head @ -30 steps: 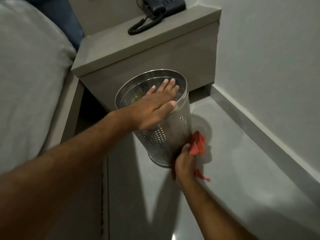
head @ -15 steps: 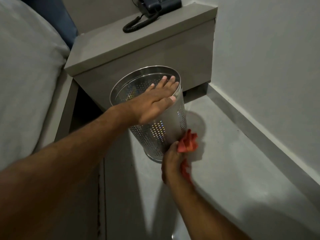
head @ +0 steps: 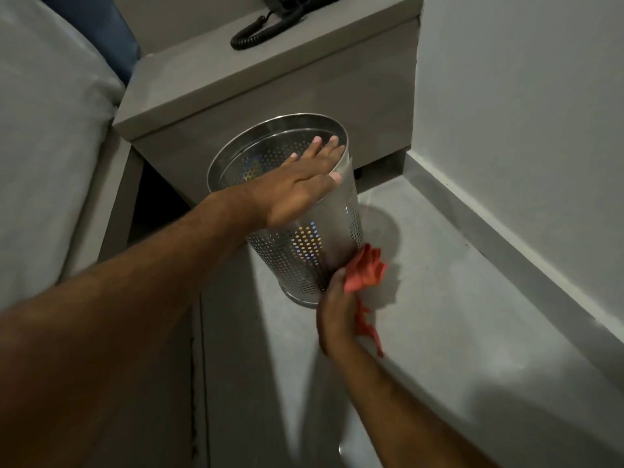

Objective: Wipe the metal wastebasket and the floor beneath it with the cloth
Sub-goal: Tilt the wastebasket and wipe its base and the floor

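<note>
A perforated metal wastebasket (head: 304, 251) stands on the grey floor (head: 439, 325), tipped towards the bed side. My left hand (head: 300, 187) lies flat across its rim, fingers reaching over the opening and thumb on the outer wall. A red cloth (head: 366, 268) is bunched against the lower right wall of the basket, near its base. My right hand (head: 337, 309) is shut on that cloth, and a loose tail of it hangs down beside my wrist.
A grey bedside cabinet (head: 270, 82) stands just behind the basket, with a black telephone and its coiled cord (head: 266, 27) on top. A bed with grey bedding (head: 44, 136) fills the left. A wall with a skirting board (head: 506, 244) runs along the right.
My right hand with the cloth slid left and down along the basket's lower wall, then back up to its right side. My left hand stayed on the rim.
</note>
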`<move>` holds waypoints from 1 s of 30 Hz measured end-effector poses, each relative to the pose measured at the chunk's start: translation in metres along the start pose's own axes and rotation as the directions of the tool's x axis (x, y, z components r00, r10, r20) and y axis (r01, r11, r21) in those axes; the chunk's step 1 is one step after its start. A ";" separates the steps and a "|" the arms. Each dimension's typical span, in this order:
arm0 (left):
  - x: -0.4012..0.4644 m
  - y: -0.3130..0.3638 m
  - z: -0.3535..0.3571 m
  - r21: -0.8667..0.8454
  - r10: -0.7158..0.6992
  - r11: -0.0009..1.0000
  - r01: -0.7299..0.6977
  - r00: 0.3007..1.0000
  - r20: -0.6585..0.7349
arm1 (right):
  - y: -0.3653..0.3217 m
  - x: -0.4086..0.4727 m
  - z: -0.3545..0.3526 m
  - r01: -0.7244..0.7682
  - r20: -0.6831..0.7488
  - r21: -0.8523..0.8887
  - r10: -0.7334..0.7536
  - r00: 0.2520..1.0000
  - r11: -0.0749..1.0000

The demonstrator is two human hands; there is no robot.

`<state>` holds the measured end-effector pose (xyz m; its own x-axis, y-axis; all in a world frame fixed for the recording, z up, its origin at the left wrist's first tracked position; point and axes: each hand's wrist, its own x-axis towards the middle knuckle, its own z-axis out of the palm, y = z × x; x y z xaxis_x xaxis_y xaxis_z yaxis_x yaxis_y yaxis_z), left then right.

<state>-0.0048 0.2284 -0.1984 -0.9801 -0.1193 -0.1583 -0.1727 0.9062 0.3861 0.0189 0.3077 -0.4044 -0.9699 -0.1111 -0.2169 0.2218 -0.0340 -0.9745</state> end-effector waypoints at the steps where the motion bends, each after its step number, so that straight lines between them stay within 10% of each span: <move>1: 0.001 0.000 0.000 0.004 0.001 1.000 -0.001 1.000 -0.002 | -0.015 0.011 0.001 0.026 -0.007 0.062 -0.025 1.000 0.998; 6: 0.004 -0.001 -0.002 0.022 0.001 1.000 -0.001 1.000 -0.002 | -0.067 0.025 0.008 0.493 -0.054 0.230 -0.495 0.867 0.839; 10: 0.004 -0.003 -0.002 0.031 0.004 1.000 -0.005 1.000 0.009 | -0.036 0.019 -0.002 0.126 0.056 0.174 -0.138 0.989 0.977; 13: 0.004 -0.003 -0.004 0.016 -0.019 1.000 0.018 1.000 0.019 | -0.005 0.035 -0.027 -0.149 0.183 -0.154 0.177 0.967 0.977; 15: 0.008 0.004 -0.002 0.008 -0.089 0.996 0.089 0.996 -0.008 | -0.010 0.042 -0.031 -0.259 0.190 -0.056 0.265 0.945 0.964; 21: 0.046 0.044 0.023 -0.133 -0.404 0.914 0.383 0.888 -0.218 | -0.053 0.032 -0.023 -0.114 0.197 0.197 0.075 0.978 0.974; 24: 0.058 0.051 0.015 -0.090 -0.281 0.959 0.268 0.938 -0.206 | -0.058 0.045 -0.029 -0.153 0.198 0.176 0.117 0.973 0.973; 27: 0.035 0.028 -0.004 0.306 0.078 0.949 -0.068 0.997 -0.021 | -0.061 0.054 -0.038 -0.182 0.237 0.113 0.151 0.960 0.977; 30: 0.009 0.010 -0.009 0.229 0.170 0.959 -0.167 0.985 0.009 | -0.083 0.036 -0.035 0.084 0.170 0.221 -0.124 0.978 0.972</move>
<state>-0.0165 0.2328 -0.1875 -0.9943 0.0398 -0.0987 0.0206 0.9819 0.1885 -0.0379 0.3411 -0.3337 -0.9585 -0.2732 -0.0818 0.1559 -0.2617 -0.9525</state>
